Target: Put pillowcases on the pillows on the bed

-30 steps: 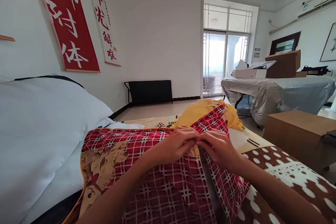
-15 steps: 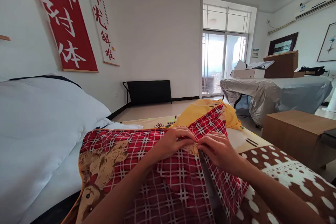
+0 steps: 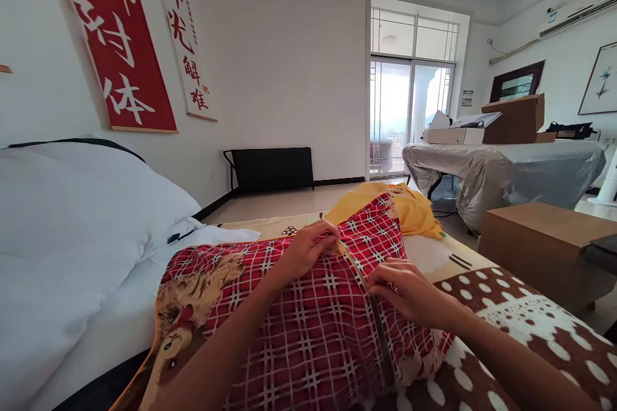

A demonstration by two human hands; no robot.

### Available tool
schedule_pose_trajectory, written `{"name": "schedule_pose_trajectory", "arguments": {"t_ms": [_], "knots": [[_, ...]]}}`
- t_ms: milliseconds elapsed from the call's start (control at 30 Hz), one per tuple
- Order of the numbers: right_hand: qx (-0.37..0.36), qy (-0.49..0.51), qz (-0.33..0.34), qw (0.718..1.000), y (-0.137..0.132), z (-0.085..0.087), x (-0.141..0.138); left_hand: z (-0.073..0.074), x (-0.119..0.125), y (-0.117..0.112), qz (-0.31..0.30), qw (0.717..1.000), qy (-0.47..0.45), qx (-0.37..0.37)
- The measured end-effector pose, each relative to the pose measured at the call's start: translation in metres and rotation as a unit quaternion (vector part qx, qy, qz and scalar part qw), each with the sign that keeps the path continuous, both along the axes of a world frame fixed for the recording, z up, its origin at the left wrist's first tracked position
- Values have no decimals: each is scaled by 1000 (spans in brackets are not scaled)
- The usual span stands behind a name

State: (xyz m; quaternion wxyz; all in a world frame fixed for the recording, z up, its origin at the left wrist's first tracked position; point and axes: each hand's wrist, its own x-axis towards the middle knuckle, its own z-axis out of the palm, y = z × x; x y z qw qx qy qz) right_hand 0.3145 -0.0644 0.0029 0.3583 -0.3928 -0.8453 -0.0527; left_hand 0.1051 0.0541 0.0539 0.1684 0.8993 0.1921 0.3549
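Observation:
A red plaid fabric cover point(image 3: 308, 321) with a cartoon animal print lies in front of me on the bed. A zipper point(image 3: 355, 264) runs down it between my hands, its edges together there, while a dark gap point(image 3: 383, 343) parts the fabric below. With closed fingers, my left hand point(image 3: 311, 247) pinches the cover at the zipper's upper end. My right hand point(image 3: 400, 289) is closed at the lower end of the joined part, on the zipper's slider; the slider itself is hidden by the fingers.
White bedding point(image 3: 87, 218) is heaped at the left. Yellow cloth point(image 3: 419, 212) lies beyond the cover, and a brown dotted blanket point(image 3: 520, 308) spreads at the right. A cardboard box point(image 3: 535, 237) stands beside the bed, near a plastic-covered table point(image 3: 525, 167).
My right hand has moved down and toward me along the zipper, away from my left hand. My left hand has shifted slightly up and left. More of the joined zipper shows.

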Motion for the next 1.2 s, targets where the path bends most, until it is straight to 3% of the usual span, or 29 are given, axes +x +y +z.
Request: {"name": "schedule_pose_trajectory", "arguments": {"t_ms": [167, 267, 367, 500, 767, 1033, 1200], "knots": [[-5, -7, -9, 1000, 1, -3, 1, -8, 7, -13, 13, 998, 40, 44], [17, -9, -12, 1000, 3, -3, 1, -7, 13, -38, -50, 992, 92, 71], [50, -8, -11, 999, 5, -4, 1, -3, 16, -55, -109, 984, 131, 43], [86, -12, -19, 996, 5, -4, 1, -1, 13, -54, -97, 985, 142, -2], [108, -24, -7, 994, 4, -3, 1, -6, 13, -57, -87, 976, 199, 15], [149, -61, -50, 986, 16, -4, 4, -20, 23, -64, 9, 987, 159, 37], [128, -33, -84, 988, 43, -6, 7, -33, 38, -63, 171, 973, 117, 99]]}}
